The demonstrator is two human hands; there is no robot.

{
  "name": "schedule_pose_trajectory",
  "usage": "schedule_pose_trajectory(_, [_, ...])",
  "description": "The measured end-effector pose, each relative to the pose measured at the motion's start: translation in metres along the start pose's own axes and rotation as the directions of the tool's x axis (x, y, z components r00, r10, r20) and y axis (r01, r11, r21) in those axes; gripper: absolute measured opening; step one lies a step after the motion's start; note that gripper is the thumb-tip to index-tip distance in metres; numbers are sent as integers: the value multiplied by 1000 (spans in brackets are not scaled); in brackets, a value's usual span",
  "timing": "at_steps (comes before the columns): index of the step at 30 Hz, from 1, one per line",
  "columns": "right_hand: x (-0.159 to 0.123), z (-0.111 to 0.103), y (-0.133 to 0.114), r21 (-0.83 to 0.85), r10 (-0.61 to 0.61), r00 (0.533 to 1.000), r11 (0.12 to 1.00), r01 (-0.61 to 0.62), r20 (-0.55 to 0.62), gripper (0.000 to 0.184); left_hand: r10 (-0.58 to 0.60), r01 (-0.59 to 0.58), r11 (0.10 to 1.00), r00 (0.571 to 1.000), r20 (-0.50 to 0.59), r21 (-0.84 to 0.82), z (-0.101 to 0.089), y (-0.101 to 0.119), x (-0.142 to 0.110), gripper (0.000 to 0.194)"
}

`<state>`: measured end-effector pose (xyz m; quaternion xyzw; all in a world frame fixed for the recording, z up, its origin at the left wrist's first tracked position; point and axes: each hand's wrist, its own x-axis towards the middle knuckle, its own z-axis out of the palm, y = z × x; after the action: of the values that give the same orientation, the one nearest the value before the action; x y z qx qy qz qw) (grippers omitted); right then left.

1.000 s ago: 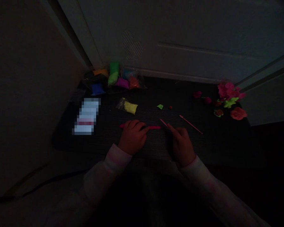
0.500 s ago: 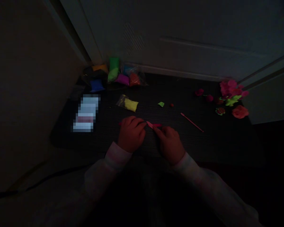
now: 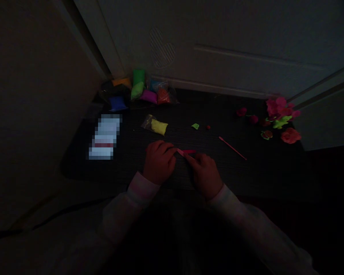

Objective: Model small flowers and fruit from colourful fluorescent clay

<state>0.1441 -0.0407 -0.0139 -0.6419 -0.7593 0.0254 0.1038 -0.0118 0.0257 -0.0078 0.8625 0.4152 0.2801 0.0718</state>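
Note:
A long strip of bright pink clay (image 3: 189, 151) lies across the dark table, its left part hidden under my left hand (image 3: 159, 162). The fingers of that hand are bent over the strip and hold it against the tabletop. My right hand (image 3: 206, 175) pinches a pale pink modelling knife (image 3: 180, 152). Its blade lies across the strip, close to my left fingertips. Behind my hands are a small green clay leaf (image 3: 195, 126) and a little reddish clay ball (image 3: 208, 127).
A second thin pink tool (image 3: 232, 148) lies right of my right hand. Clay flowers (image 3: 291, 135) stand at the right end of the table (image 3: 263, 172). A yellow clay packet (image 3: 158, 127), several coloured bags (image 3: 149, 96) and a blurred-out bright panel (image 3: 104, 136) are at the left.
My right hand has moved left with the modelling knife, bringing its blade from beside the strip's right end onto the strip. My left hand has stayed nearly still.

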Motion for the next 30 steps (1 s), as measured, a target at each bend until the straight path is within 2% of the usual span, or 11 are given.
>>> schedule_pose_trajectory(4, [0,2,1,34,-2,1000,999,3,-22,41,0,0,1000,1000,1,5,1,0,-1,21])
schedule_pose_trajectory(7, [-1,3,5,211,44,994,977,-22,-99,42,2,-2,1000,1000,-8,7,0,0,-1,21])
schedule_pose_trajectory(10, [-3,1,8,402,135,975,914,-54,-175,42,5,-5,1000,1000,-11,5,1,-1,0,21])
schedule_pose_trajectory(13, [-4,-1,11,471,146,975,880,-51,-167,41,9,-9,1000,1000,-7,9,2,-1,0,20])
schedule_pose_trajectory(19, [5,-6,26,442,222,966,885,-143,-131,31,73,-74,995,997,22,63,2,2,0,19])
schedule_pose_trajectory(23, [13,-12,38,429,178,981,894,-127,-79,27,112,-120,989,990,85,89,1,5,1,20])
schedule_pose_trajectory(27, [16,-15,37,411,150,988,904,-122,-38,23,94,-107,988,988,119,109,1,5,1,21])
schedule_pose_trajectory(30, [14,-14,30,426,169,984,896,-127,-62,23,84,-96,990,989,118,99,2,5,1,22])
